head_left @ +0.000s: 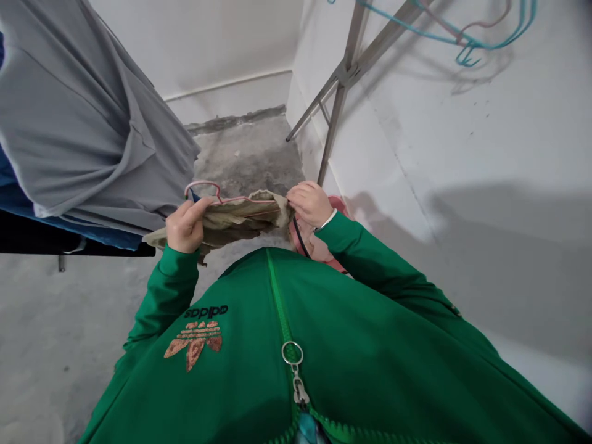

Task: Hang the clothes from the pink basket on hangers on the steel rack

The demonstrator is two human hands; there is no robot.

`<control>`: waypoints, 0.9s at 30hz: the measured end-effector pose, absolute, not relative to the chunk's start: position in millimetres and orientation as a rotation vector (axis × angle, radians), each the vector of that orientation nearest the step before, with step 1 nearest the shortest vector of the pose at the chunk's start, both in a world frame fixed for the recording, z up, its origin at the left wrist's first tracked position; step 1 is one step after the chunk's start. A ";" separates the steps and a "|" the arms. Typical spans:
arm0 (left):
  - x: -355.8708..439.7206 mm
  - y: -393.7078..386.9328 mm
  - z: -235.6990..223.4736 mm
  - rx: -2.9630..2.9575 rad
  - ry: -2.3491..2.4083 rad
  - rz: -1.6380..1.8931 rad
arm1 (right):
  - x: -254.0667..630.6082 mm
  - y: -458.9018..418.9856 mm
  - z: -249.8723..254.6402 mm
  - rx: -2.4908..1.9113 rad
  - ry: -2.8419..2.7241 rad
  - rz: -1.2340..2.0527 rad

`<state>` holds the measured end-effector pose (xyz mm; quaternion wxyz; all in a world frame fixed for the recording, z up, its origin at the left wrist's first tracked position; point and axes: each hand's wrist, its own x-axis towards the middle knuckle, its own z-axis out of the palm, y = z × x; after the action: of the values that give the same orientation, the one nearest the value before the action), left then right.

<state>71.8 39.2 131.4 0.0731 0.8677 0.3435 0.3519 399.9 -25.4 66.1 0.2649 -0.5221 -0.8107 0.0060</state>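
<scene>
A crumpled olive-khaki garment hangs between my two hands in front of my green jacket. Along its top edge runs a pink clothes hanger, with its hook curving up near my left hand. My left hand is closed on the garment and hanger at the left side, thumb along the top. At the right end my right hand pinches the garment's edge by the hanger's end. The lower part of the garment is partly hidden behind my jacket, so its kind is unclear.
Grey cloth and blue and black cloth hang at the left. A metal rack leg stands by the white wall, with blue hangers above at the right. A pink basin-like object sits on the floor behind my right hand.
</scene>
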 end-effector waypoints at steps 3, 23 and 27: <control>76.5 37.9 125.6 2.637 0.991 0.998 | 387.5 -26.9 67.4 -1.330 -2.192 0.011; 59.5 52.7 122.1 2.691 1.329 0.396 | 390.4 -40.5 82.2 -1.522 -2.025 -0.177; 55.4 51.0 135.5 2.542 1.052 0.362 | 399.7 -39.1 81.3 -1.469 -1.995 -0.188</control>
<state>55.4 51.0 135.5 0.1825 0.9007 0.3728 0.1281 399.7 -39.1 81.3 0.3226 -0.5598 -0.7599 -0.0717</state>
